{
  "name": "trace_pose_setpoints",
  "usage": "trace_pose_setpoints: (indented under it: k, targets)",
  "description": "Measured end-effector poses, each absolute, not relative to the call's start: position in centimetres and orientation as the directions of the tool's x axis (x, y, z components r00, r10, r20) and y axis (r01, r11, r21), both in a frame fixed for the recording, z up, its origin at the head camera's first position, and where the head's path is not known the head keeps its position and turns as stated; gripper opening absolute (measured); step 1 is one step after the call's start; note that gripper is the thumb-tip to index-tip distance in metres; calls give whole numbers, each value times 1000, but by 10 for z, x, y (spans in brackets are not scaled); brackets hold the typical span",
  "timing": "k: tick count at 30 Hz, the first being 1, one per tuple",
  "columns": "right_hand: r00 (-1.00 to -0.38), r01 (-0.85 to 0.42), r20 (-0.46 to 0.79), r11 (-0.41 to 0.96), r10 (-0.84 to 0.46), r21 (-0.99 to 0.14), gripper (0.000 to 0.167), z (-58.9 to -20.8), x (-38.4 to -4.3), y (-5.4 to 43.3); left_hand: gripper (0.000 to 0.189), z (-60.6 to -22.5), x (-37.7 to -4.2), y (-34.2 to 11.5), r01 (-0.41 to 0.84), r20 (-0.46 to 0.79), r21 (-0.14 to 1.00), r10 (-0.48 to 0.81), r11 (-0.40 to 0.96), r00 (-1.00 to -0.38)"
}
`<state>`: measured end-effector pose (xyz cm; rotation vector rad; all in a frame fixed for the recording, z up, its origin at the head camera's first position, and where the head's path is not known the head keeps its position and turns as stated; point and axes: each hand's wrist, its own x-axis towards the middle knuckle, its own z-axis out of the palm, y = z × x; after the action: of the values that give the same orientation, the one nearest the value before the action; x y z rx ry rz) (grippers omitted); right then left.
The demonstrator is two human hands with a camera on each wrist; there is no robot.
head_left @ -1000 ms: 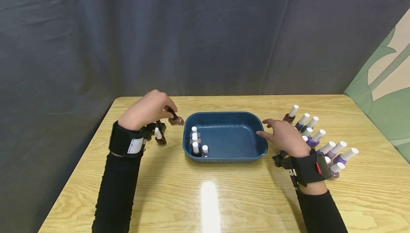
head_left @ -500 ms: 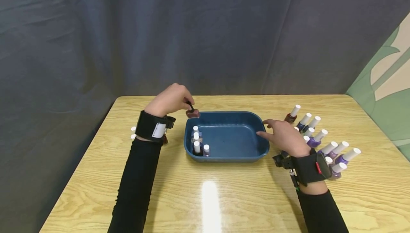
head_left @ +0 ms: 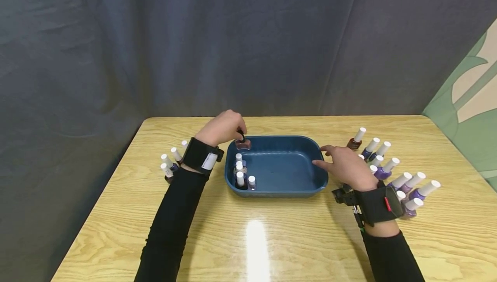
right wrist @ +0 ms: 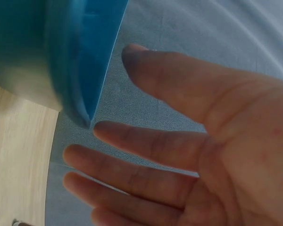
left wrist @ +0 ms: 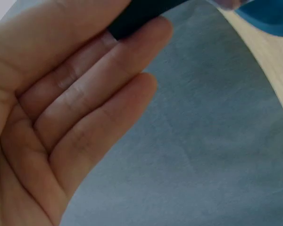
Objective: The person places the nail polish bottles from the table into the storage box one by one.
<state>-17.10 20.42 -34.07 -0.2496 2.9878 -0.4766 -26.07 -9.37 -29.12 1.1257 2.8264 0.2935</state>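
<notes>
My left hand point(head_left: 224, 128) pinches a nail polish bottle point(head_left: 243, 145) by its black cap point(left wrist: 144, 18). The reddish-brown glass hangs over the back left corner of a blue plastic tub point(head_left: 277, 194). Several white-capped bottles point(head_left: 240, 177) stand along the tub's left end. At the opposite end is my right hand point(head_left: 347, 165), its thumb over the tub and its forefinger right at the rim. The right wrist view shows that hand's fingers point(right wrist: 132, 176) spread and relaxed beside the tub's wall point(right wrist: 33, 42), holding nothing.
To the right, several white-capped polish bottles point(head_left: 388, 164) in purple, dark blue and brown crowd around my right wrist. A smaller group of bottles point(head_left: 168, 170) stands on the left, partly behind my left wrist. Everything rests on a wooden table point(head_left: 217, 239) before a grey curtain point(head_left: 248, 45).
My left hand has carried the black-capped bottle rightward from the table's left side and lowered it over the tub's back left corner. The left bottle group is more exposed. My right hand stays put.
</notes>
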Motion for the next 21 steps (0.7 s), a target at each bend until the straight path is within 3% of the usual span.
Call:
trace_pose_setpoints:
  k: [9,21]
  targets:
    - [-982,-151,-61,935,-180,-322,51,-342,-171,204,13,-306,-261,-92,634,-39,213,655,743,-755]
    - [-982,-155,-56,930,-183,-333,51,-340,-171,202,11,-316,-263,-95,647,-68,197,669,736,-740]
